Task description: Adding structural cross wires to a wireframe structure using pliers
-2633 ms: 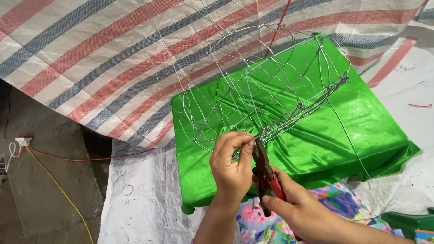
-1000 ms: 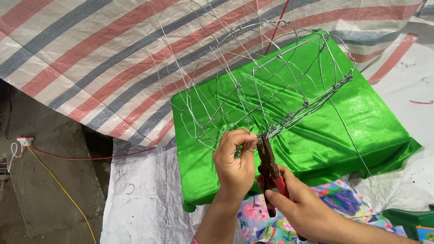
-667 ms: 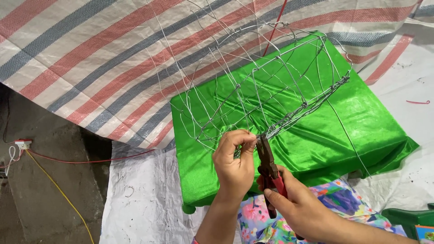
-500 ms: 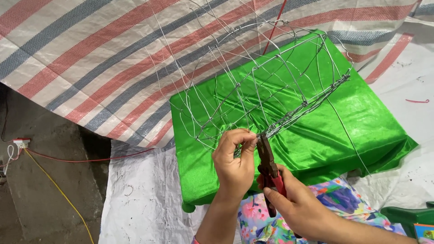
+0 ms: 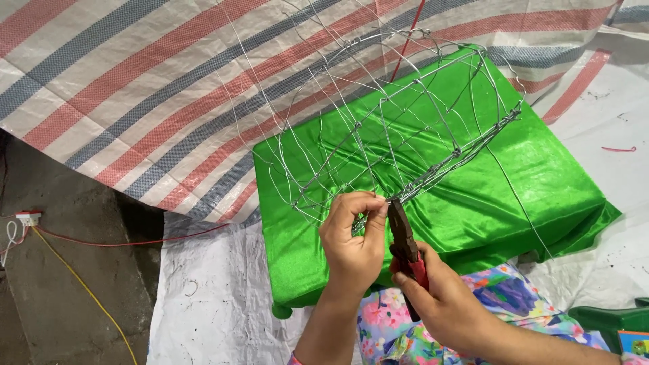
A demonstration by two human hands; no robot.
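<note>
A striped tarp (image 5: 135, 88) backs a table (image 5: 473, 203) draped in shiny green cloth. Above it sits a wire frame (image 5: 405, 135). The left hand (image 5: 353, 247) pinches the frame's near corner; the right hand (image 5: 443, 304) is closed around red-handled pliers (image 5: 405, 247) biting that same joint.

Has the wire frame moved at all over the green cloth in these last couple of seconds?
Barely. The wire frame has stayed over the same part of the green cloth, and the pliers still bite at its near end.
</note>
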